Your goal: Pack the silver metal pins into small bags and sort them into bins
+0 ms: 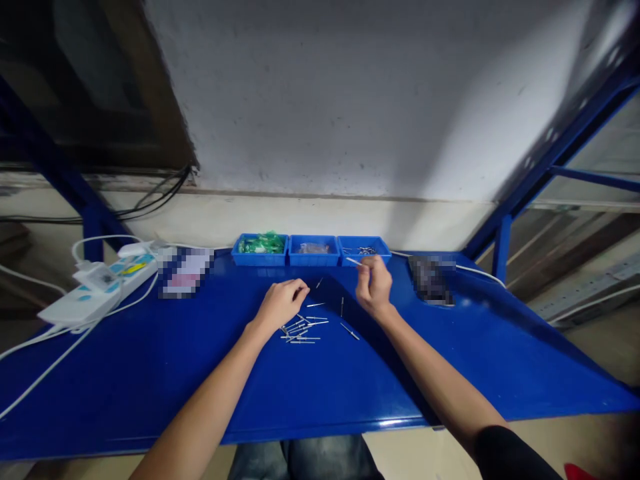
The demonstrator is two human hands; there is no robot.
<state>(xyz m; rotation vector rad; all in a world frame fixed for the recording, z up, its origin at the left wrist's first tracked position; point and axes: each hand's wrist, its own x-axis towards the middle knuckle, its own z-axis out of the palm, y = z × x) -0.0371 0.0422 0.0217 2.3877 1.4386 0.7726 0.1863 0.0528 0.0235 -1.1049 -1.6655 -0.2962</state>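
On the blue table (175, 373) lies a loose pile of thin metal rivets (301, 329), with a few single ones spread to its right. My left hand (283, 303) is just above and behind the pile, its fingers curled together; whether anything is between them is too small to tell. A thin metal rivet (354, 261) sticks out to the left from the closed fingers of my right hand (374, 285), which is in front of the right blue bin (364, 260).
The left blue bin (260, 259) holds green plastic packaging, the middle bin (313, 260) clear bags, the right one metal pieces. A white power strip (100, 287) with cables is at the left. Two pixelated items (186, 272) (433, 280) lie on either side.
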